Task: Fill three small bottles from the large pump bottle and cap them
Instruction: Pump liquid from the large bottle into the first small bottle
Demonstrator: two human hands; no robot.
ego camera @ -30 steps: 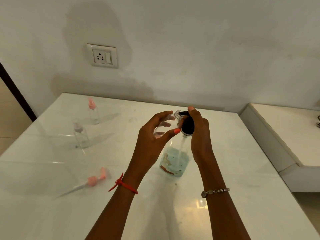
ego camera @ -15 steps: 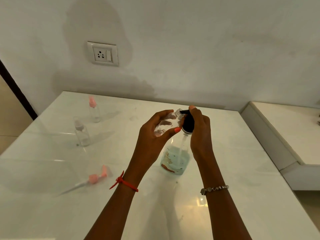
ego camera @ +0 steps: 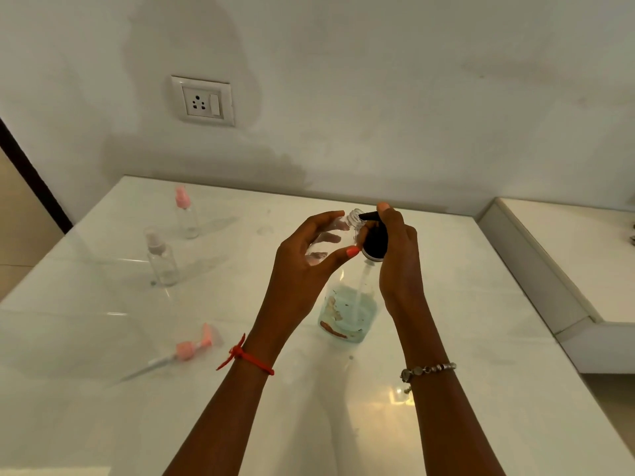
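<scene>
A large clear pump bottle (ego camera: pixel 347 314) with pale blue liquid low inside stands on the white table (ego camera: pixel 481 321). My right hand (ego camera: pixel 398 262) wraps around its black pump head (ego camera: pixel 376 240), a finger on top of the pump. My left hand (ego camera: pixel 302 259) holds a small clear uncapped bottle (ego camera: pixel 338 235) tilted, its mouth right at the black spout. Two small capped bottles stand at the back left, one with a pink cap (ego camera: pixel 185 214), one with a pale cap (ego camera: pixel 161 261). A loose pink pump cap with its tube (ego camera: pixel 187 348) lies on the table at left.
A wall with a socket plate (ego camera: pixel 202 101) rises behind the table. A lower white ledge (ego camera: pixel 567 255) adjoins the table on the right. A dark door frame (ego camera: pixel 31 173) runs down the far left.
Both hands stay on the small bottle and the pump head. The view has shifted slightly; nothing else on the table moved.
</scene>
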